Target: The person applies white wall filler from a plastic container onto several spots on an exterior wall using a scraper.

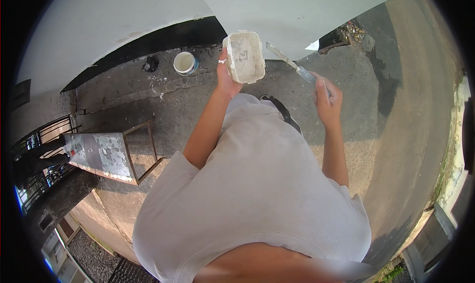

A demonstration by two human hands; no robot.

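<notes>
My left hand (226, 79) is closed around the side of a squarish white plastic container (253, 53), held upright with its open top facing me and off-white residue on its inside and rim. My right hand (326, 95) grips the handle of a putty knife (279, 52), whose blade has pale material on it and points up and left toward the container, apart from it. A round white bucket (184, 63) stands on the concrete beyond my left hand.
A pale wall (109, 16) with a dark base runs ahead of me. A worn metal stand (99, 154) is at the left, beside dark shapes and railings (47, 134) I cannot make out well. Debris (354, 30) lies by the wall corner; paving (405, 134) runs along the right.
</notes>
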